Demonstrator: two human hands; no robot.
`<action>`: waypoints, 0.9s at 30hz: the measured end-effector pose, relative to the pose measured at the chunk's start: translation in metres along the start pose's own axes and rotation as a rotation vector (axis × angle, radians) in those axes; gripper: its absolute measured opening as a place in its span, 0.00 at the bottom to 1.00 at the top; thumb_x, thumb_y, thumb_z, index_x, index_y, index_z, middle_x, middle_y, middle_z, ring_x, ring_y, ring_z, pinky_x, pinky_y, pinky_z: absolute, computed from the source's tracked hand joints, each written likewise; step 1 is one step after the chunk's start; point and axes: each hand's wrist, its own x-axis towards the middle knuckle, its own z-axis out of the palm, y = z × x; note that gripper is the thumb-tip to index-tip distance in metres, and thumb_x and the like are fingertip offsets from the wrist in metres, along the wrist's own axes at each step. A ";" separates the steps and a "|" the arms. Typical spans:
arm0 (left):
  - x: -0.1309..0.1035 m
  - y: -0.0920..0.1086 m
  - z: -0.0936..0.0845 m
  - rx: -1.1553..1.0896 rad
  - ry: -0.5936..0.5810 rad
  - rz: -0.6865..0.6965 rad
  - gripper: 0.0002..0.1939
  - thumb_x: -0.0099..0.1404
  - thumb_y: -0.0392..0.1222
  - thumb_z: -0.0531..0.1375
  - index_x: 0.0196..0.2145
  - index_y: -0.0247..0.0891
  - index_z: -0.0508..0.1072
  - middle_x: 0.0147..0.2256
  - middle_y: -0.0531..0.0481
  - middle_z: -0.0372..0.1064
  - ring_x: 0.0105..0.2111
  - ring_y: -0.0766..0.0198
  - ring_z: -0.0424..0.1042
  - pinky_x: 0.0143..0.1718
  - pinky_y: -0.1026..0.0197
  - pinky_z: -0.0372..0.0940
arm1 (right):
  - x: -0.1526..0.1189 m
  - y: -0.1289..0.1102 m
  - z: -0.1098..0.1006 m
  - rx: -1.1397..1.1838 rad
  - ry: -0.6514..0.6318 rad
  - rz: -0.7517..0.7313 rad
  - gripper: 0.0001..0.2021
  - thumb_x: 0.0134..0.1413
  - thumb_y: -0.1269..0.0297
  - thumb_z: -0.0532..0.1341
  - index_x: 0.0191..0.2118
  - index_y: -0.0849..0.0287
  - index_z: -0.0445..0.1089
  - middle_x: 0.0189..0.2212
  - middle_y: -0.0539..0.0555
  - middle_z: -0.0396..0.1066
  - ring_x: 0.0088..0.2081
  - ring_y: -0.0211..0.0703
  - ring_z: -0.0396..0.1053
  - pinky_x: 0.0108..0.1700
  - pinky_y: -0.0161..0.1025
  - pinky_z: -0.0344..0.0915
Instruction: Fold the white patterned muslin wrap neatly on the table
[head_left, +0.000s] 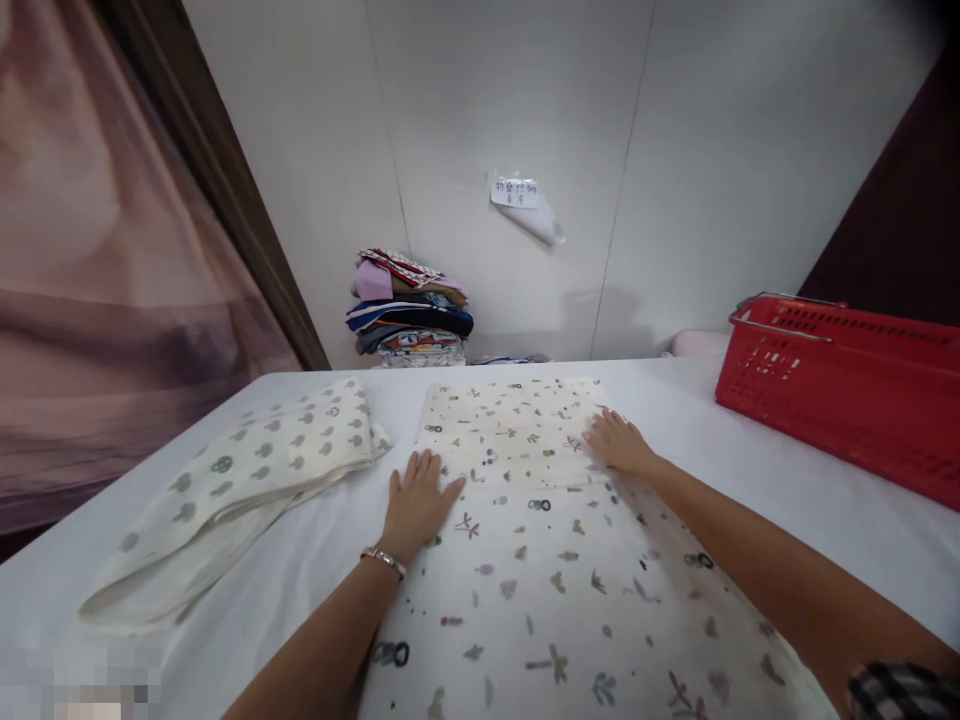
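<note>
A long white cloth (525,600) printed with small plants and figures lies flat down the middle of the table, its near end running out of view. My left hand (420,500) rests flat on its left edge, fingers spread, a bracelet on the wrist. Farther up, my right hand (617,442) presses the right edge with its fingers stretched out. A crease crosses the cloth between the two hands. To the left lies a second white cloth (262,450) with a grey tree print, loosely folded.
A red plastic basket (840,390) with metal handles stands at the right. Behind the table's far edge rises a stack of folded fabrics (411,310) against the wall. A paper label (514,191) hangs there, and a curtain (127,250) borders the left side.
</note>
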 end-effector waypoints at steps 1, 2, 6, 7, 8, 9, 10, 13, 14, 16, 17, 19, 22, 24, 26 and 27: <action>0.000 0.000 0.001 0.005 0.003 0.000 0.38 0.68 0.61 0.43 0.65 0.32 0.55 0.67 0.41 0.43 0.68 0.48 0.38 0.65 0.39 0.40 | 0.008 -0.001 -0.001 -0.008 0.013 0.000 0.31 0.63 0.48 0.41 0.66 0.61 0.50 0.69 0.60 0.40 0.69 0.52 0.36 0.65 0.53 0.42; 0.000 -0.001 0.001 0.008 0.008 0.002 0.37 0.68 0.61 0.43 0.65 0.33 0.55 0.67 0.41 0.43 0.68 0.48 0.38 0.65 0.38 0.40 | 0.015 0.000 -0.001 -0.012 0.017 0.002 0.32 0.63 0.48 0.42 0.65 0.62 0.51 0.69 0.60 0.40 0.68 0.52 0.36 0.65 0.53 0.41; 0.000 -0.003 0.003 0.012 0.028 0.014 0.35 0.68 0.60 0.44 0.64 0.35 0.56 0.67 0.41 0.45 0.67 0.47 0.41 0.63 0.37 0.42 | 0.035 0.008 0.012 0.007 0.025 0.055 0.32 0.62 0.47 0.43 0.65 0.60 0.51 0.69 0.58 0.40 0.68 0.52 0.37 0.65 0.55 0.42; 0.000 -0.003 0.003 0.012 0.029 0.015 0.35 0.68 0.60 0.44 0.64 0.35 0.56 0.66 0.41 0.45 0.67 0.47 0.42 0.63 0.37 0.43 | 0.037 0.011 0.015 0.016 0.027 0.063 0.32 0.62 0.47 0.43 0.66 0.60 0.51 0.69 0.58 0.39 0.68 0.52 0.37 0.65 0.56 0.41; -0.001 -0.003 0.003 0.013 0.029 0.016 0.35 0.68 0.60 0.44 0.64 0.35 0.56 0.66 0.41 0.46 0.67 0.46 0.42 0.63 0.37 0.44 | 0.039 0.013 0.017 0.026 0.027 0.064 0.32 0.62 0.46 0.42 0.65 0.60 0.51 0.69 0.58 0.39 0.68 0.52 0.37 0.65 0.56 0.41; -0.001 -0.002 0.002 0.017 0.031 0.015 0.35 0.68 0.60 0.44 0.64 0.35 0.56 0.66 0.41 0.46 0.67 0.46 0.43 0.63 0.37 0.44 | 0.041 0.014 0.018 0.037 0.028 0.062 0.32 0.62 0.46 0.42 0.65 0.60 0.52 0.69 0.58 0.40 0.68 0.52 0.37 0.65 0.57 0.41; -0.001 -0.001 0.001 0.024 0.036 0.013 0.35 0.68 0.60 0.44 0.64 0.36 0.57 0.66 0.41 0.47 0.67 0.46 0.43 0.63 0.37 0.44 | 0.043 0.014 0.017 0.044 0.031 0.057 0.32 0.62 0.46 0.42 0.65 0.59 0.53 0.69 0.59 0.41 0.68 0.53 0.38 0.65 0.57 0.42; -0.002 0.001 -0.001 0.043 0.034 0.004 0.34 0.68 0.59 0.45 0.64 0.36 0.57 0.66 0.42 0.48 0.67 0.46 0.43 0.63 0.37 0.44 | 0.054 0.013 0.012 0.040 0.068 0.043 0.33 0.62 0.45 0.41 0.65 0.60 0.53 0.68 0.60 0.42 0.68 0.55 0.37 0.65 0.57 0.42; -0.002 0.001 -0.002 0.046 0.026 0.001 0.34 0.68 0.59 0.46 0.64 0.35 0.57 0.66 0.42 0.47 0.67 0.47 0.43 0.63 0.37 0.44 | 0.059 0.012 0.011 0.037 0.075 0.043 0.33 0.62 0.45 0.42 0.65 0.61 0.52 0.68 0.61 0.41 0.68 0.55 0.36 0.65 0.56 0.41; -0.002 0.001 -0.003 0.048 0.012 -0.002 0.35 0.68 0.59 0.46 0.64 0.34 0.56 0.66 0.42 0.47 0.67 0.47 0.43 0.63 0.37 0.44 | 0.069 0.012 0.009 0.043 0.072 0.055 0.35 0.62 0.44 0.42 0.67 0.63 0.49 0.69 0.61 0.39 0.69 0.55 0.35 0.66 0.55 0.40; -0.003 0.001 -0.003 0.047 0.007 -0.003 0.35 0.68 0.59 0.45 0.65 0.34 0.56 0.66 0.42 0.47 0.67 0.47 0.43 0.63 0.37 0.44 | 0.073 0.012 0.010 0.052 0.065 0.063 0.35 0.62 0.44 0.42 0.67 0.63 0.49 0.69 0.61 0.38 0.69 0.56 0.35 0.66 0.54 0.40; -0.003 0.001 -0.003 0.046 0.003 -0.002 0.35 0.68 0.59 0.45 0.65 0.34 0.56 0.66 0.42 0.46 0.67 0.47 0.43 0.63 0.37 0.44 | 0.079 0.012 0.011 0.071 0.057 0.075 0.36 0.61 0.43 0.42 0.66 0.63 0.51 0.69 0.62 0.40 0.68 0.58 0.37 0.65 0.55 0.41; -0.003 0.001 -0.003 0.058 0.010 -0.002 0.34 0.68 0.58 0.46 0.65 0.34 0.56 0.66 0.42 0.46 0.67 0.47 0.43 0.63 0.37 0.44 | 0.087 0.013 0.012 0.093 0.052 0.089 0.34 0.61 0.44 0.43 0.64 0.63 0.56 0.67 0.62 0.44 0.67 0.58 0.40 0.64 0.56 0.44; -0.003 0.002 -0.003 0.069 0.024 0.002 0.34 0.68 0.57 0.46 0.64 0.34 0.57 0.66 0.42 0.47 0.66 0.47 0.44 0.63 0.38 0.45 | 0.093 0.013 0.008 0.110 0.060 0.105 0.32 0.61 0.45 0.44 0.62 0.61 0.58 0.66 0.62 0.49 0.66 0.57 0.45 0.63 0.55 0.47; -0.004 0.003 -0.005 0.073 0.028 0.002 0.34 0.68 0.57 0.46 0.64 0.35 0.57 0.66 0.42 0.48 0.66 0.47 0.45 0.63 0.38 0.45 | 0.101 0.015 0.002 0.133 0.093 0.136 0.30 0.62 0.47 0.44 0.62 0.59 0.59 0.65 0.61 0.52 0.65 0.56 0.47 0.62 0.53 0.50; -0.004 0.003 -0.005 0.073 0.025 -0.003 0.33 0.68 0.57 0.46 0.64 0.35 0.57 0.66 0.42 0.48 0.66 0.47 0.45 0.63 0.38 0.45 | 0.106 0.017 -0.002 0.146 0.113 0.158 0.29 0.62 0.48 0.43 0.62 0.59 0.58 0.64 0.62 0.53 0.65 0.55 0.48 0.62 0.52 0.51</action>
